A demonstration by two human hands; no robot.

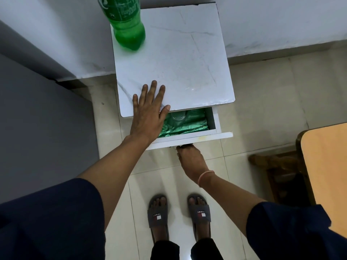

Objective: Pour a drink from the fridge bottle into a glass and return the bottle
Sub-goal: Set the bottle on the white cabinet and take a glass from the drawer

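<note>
A green plastic bottle [124, 23] stands upright at the far left corner of a small white cabinet top [180, 59]. My left hand [150, 109] lies flat, fingers spread, on the cabinet's near left edge. Below the top, a white drawer [216, 135] is partly pulled out. Inside it a clear glass [178, 116] lies on shiny green foil [187, 125]. My right hand [191, 158] reaches under the drawer front, fingers curled on its dark handle.
A grey fridge side [43, 119] stands to the left. At the right is a wooden table edge [326, 166] with a dark carved wooden piece [277, 164] beside it. My feet in grey slippers [178, 212] stand on the pale tiled floor.
</note>
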